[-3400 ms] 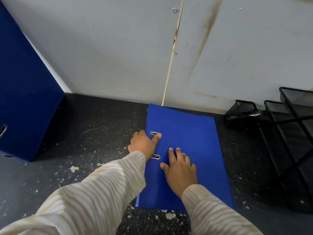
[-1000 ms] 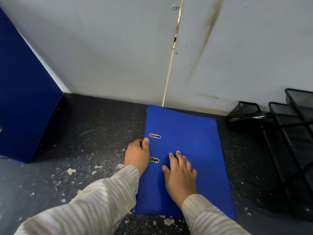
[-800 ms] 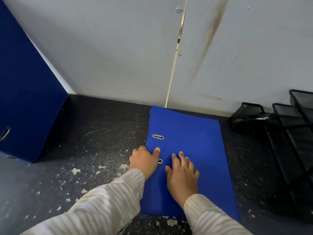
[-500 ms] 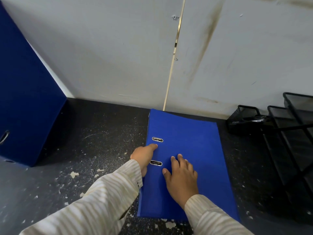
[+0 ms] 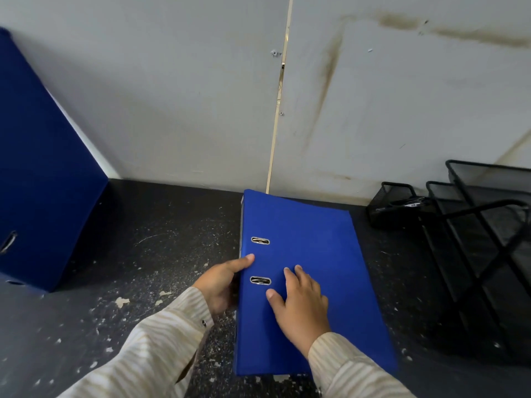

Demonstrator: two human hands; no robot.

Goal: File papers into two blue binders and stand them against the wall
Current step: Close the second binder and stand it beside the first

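Note:
A blue binder (image 5: 316, 248) lies closed and flat on the dark desk, its far end near the wall (image 5: 201, 96). My left hand (image 5: 221, 282) grips the binder's spine edge, thumb on the cover between the two metal slots. My right hand (image 5: 301, 305) rests flat on the cover, fingers spread. A second, darker blue binder (image 5: 43, 182) stands upright at the far left, leaning against the wall. No loose papers are in view.
Black wire-mesh desk trays (image 5: 482, 231) stand at the right against the wall. The dark desk surface (image 5: 158, 239) is worn, with pale flakes scattered on it. A thin vertical seam (image 5: 277, 110) runs down the wall behind the flat binder.
My left hand slid along the spine edge of the flat binder and now wraps round it with the thumb on top. My right hand stays flat on the cover.

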